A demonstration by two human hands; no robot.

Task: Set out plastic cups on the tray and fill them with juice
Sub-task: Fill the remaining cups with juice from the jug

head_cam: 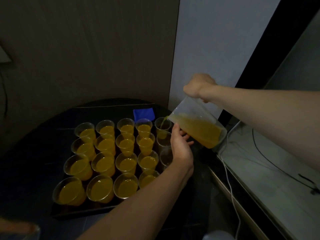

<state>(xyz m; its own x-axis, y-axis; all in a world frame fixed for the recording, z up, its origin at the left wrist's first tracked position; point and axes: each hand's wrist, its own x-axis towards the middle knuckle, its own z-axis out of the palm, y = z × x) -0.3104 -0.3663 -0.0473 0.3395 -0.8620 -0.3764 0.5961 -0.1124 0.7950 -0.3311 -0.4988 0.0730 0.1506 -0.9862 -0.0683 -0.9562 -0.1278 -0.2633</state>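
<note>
The fingers of the right hand [199, 88] are curled tight around the top of a clear plastic jug [199, 125], which is tipped steeply with its spout down and to the left. The jug is seen to be roughly half full of cloudy orange juice [204, 132]. From the spout a thin stream is poured into the far-right cup [162, 127] of the back row, where a little juice has collected. The fingers of the left hand [181, 146] are loosely extended and laid beside the lower wall of the jug; whether they actually touch it cannot be told in the dim light.

A dark tray [76, 211] is set on a dark table [26, 170], and clear plastic cups are ranged on it in rows. Sixteen filled cups [103, 163] are counted, each nearly brimming with opaque orange juice. Two empty cups [164, 155] stand in the right column, partly hidden by the left hand. A blue cloth [143, 114] lies just behind the tray.
</note>
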